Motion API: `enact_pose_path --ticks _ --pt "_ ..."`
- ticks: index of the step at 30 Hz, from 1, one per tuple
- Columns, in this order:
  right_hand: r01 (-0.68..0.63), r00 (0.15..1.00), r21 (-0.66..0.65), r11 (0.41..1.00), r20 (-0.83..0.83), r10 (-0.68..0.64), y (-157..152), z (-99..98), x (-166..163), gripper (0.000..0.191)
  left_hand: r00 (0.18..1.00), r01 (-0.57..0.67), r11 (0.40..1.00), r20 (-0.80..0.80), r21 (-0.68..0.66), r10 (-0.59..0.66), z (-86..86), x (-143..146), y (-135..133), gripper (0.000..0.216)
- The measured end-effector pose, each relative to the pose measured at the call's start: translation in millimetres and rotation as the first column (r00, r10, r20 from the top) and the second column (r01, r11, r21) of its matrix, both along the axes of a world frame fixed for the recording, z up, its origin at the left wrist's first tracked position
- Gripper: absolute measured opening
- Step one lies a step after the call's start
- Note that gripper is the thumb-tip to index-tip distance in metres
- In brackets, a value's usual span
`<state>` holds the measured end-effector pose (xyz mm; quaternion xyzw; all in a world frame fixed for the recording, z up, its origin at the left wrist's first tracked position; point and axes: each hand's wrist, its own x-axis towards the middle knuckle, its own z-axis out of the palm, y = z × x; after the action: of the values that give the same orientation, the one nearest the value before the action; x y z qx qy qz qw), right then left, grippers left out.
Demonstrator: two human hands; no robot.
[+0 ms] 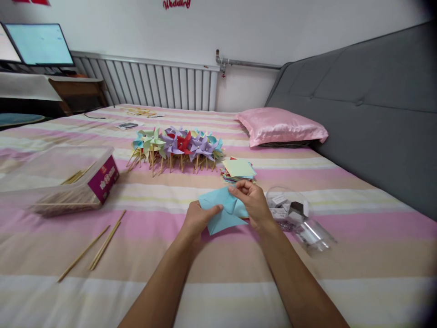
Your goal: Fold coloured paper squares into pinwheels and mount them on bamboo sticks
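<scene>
A light blue square of paper [218, 219], cut in from its corners, is held up between my two hands above the bed. My left hand [198, 216] grips its left side, the thumb lying across the front near the middle. My right hand [251, 200] pinches an upper flap of the same paper between thumb and fingers. Just beyond my hands lies a stack of coloured paper squares [239, 167], a pale yellow one on top. Several finished paper pinwheels [180, 143] on wooden sticks are bunched farther back, in purple, red, green and blue.
To the left is a clear plastic box [78, 182] holding sticks, with loose wooden sticks [105, 246] in front. By my right forearm sit a clear round container [287, 205] with small items and a transparent plastic case [314, 234]. A pink pillow [283, 127] rests against the grey headboard [358, 109].
</scene>
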<state>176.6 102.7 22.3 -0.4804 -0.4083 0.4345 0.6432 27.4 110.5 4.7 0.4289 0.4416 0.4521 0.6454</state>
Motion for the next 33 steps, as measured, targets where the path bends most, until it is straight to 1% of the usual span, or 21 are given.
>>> enact_pose_path --ticks 6,12,16,20,27,30,33 --pt "0.014 1.0 0.027 1.0 0.024 -0.015 0.2 1.3 -0.8 0.032 1.0 -0.009 1.0 -0.007 -0.003 0.009 -1.7 -0.4 0.5 0.04" --pt "-0.039 0.998 0.041 0.998 0.041 0.037 -1.5 4.6 -1.6 0.027 1.0 -0.026 1.0 0.002 -0.013 0.026 -2.4 -1.6 0.7 0.043" --pt "-0.078 0.993 0.043 0.996 0.095 0.074 -3.0 5.5 -1.5 0.021 0.999 -0.04 0.999 -0.022 -0.012 0.04 -0.5 -1.1 -0.1 0.039" --pt "-0.036 0.992 0.075 0.997 0.126 0.027 -1.4 4.6 -1.4 0.017 0.998 -0.05 0.999 -0.037 -0.011 0.049 0.8 0.9 -0.4 0.033" --pt "0.011 0.992 0.113 0.994 0.127 -0.025 1.5 0.2 -1.5 0.025 0.996 -0.052 0.999 -0.066 0.013 0.053 0.9 1.7 0.2 0.029" --pt "-0.015 0.991 0.132 0.991 0.136 -0.003 1.3 -0.2 -1.8 0.027 0.996 -0.066 0.998 -0.067 0.011 0.066 1.2 0.7 -0.3 0.03" --pt "-0.061 0.988 0.132 0.989 0.149 0.041 0.4 0.0 -1.6 0.025 0.995 -0.083 0.996 -0.048 0.01 0.084 0.8 0.1 -0.5 0.035"
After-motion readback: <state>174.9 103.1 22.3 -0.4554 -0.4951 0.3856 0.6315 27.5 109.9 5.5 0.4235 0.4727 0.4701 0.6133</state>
